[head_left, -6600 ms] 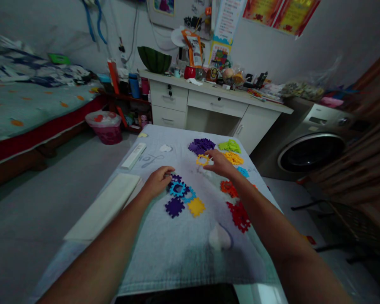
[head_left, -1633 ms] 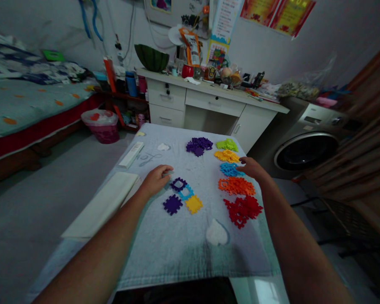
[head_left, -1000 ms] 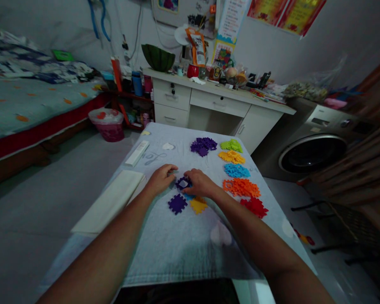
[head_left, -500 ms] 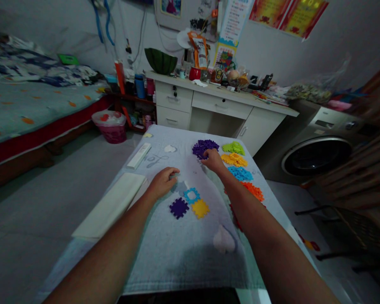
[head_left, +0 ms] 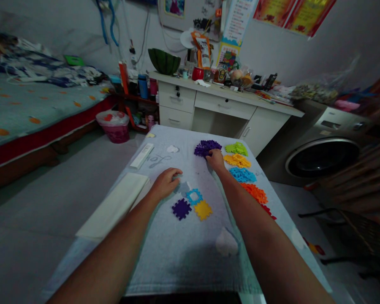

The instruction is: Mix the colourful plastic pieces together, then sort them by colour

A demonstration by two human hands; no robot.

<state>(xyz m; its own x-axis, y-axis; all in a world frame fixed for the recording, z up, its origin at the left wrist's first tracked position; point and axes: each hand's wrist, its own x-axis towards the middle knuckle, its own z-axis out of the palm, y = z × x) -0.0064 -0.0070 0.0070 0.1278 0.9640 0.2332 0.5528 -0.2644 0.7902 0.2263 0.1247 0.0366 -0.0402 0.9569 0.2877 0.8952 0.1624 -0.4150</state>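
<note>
My right hand (head_left: pixel 215 158) reaches to the far side of the table, its fingers curled down onto the purple pile (head_left: pixel 203 147) of toothed foam pieces and closed on a purple piece there. On the blue-grey towel (head_left: pixel 183 249) my left hand (head_left: pixel 166 184) rests loosely curled, holding nothing. It lies just left of three joined pieces: a blue frame piece (head_left: pixel 194 196), a purple piece (head_left: pixel 181 208) and a yellow piece (head_left: pixel 203 210). Sorted piles run down the right side: green (head_left: pixel 236 148), yellow (head_left: pixel 237 160), blue (head_left: pixel 242 174), orange (head_left: pixel 255 192) and red (head_left: pixel 269 210), partly behind my forearm.
A white flat box (head_left: pixel 114 204) and a white remote-like bar (head_left: pixel 142 156) lie on the table's left edge. Beyond stand a cluttered white desk (head_left: pixel 221 103), a washing machine (head_left: pixel 323 152) to the right, a pink bin (head_left: pixel 114 126) and a bed (head_left: pixel 25 109) to the left.
My right hand took the purple frame piece off the joined group and carried it up to the purple pile. The left hand stayed in place. The view shifted slightly.
</note>
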